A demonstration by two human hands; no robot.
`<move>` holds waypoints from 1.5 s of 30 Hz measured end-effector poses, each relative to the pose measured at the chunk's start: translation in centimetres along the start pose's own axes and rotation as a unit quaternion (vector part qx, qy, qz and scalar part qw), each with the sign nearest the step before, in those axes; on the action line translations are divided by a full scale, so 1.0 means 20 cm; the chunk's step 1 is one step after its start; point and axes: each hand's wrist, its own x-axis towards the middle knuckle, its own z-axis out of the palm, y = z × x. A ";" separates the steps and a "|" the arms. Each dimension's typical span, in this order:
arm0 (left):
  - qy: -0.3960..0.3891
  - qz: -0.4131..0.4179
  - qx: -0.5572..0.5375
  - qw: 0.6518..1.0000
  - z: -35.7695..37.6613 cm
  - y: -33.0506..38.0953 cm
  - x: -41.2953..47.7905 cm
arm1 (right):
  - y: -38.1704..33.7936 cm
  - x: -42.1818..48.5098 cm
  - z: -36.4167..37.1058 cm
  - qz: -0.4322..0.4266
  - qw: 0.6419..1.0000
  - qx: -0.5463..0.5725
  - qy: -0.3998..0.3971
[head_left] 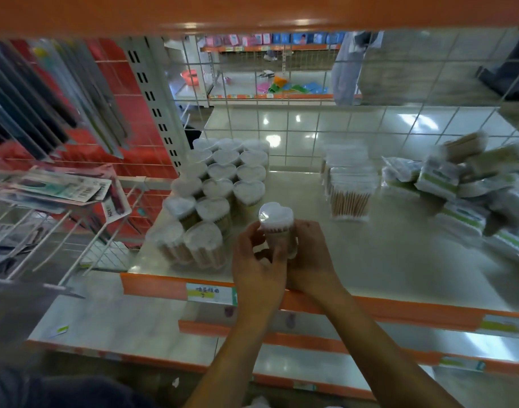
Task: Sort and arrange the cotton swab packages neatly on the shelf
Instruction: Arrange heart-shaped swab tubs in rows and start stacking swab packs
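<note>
A clear heart-shaped cotton swab jar (277, 223) stands upright near the front of the white shelf (370, 260). My left hand (256, 260) and my right hand (310, 254) both curl round its lower part from either side. Just left of it, several matching heart-lidded jars (220, 184) stand in rows reaching to the back of the shelf. Flat packs of wooden-stick swabs (351, 187) stand in a row at mid-shelf. A loose pile of green-and-white swab packs (470, 187) lies at the right.
A wire grid (296, 134) backs the shelf. An orange shelf edge (252, 13) hangs overhead, and the orange front lip (152, 285) carries price tags. Hanging carded goods (63, 187) on wire hooks fill the left. Lower shelves (134, 325) step out below.
</note>
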 end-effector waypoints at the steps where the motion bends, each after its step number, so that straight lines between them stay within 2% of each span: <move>1: 0.001 0.011 0.010 1.000 -0.01 -0.01 0.00 | -0.01 0.00 0.01 -0.001 1.000 -0.008 0.006; 4: -0.009 0.048 0.042 0.998 -0.04 -0.05 0.01 | -0.08 0.00 0.00 0.005 0.999 0.013 0.033; 7: -0.012 0.071 0.081 0.994 -0.06 -0.07 0.01 | -0.16 -0.01 0.00 0.053 0.992 0.115 0.006; 9: -0.003 0.078 0.092 0.993 -0.07 -0.07 0.01 | -0.17 -0.02 0.03 0.060 0.989 0.134 -0.004; 12: 0.010 0.084 0.102 0.991 -0.07 -0.08 0.01 | -0.20 0.00 0.05 0.054 0.990 0.128 -0.008; 17: -0.010 0.070 0.101 0.992 -0.06 -0.10 -0.02 | -0.18 0.02 0.11 0.026 0.991 0.123 0.046; 45: -0.031 0.080 0.160 0.983 -0.06 -0.12 -0.03 | -0.23 0.05 0.13 0.011 0.994 0.101 0.033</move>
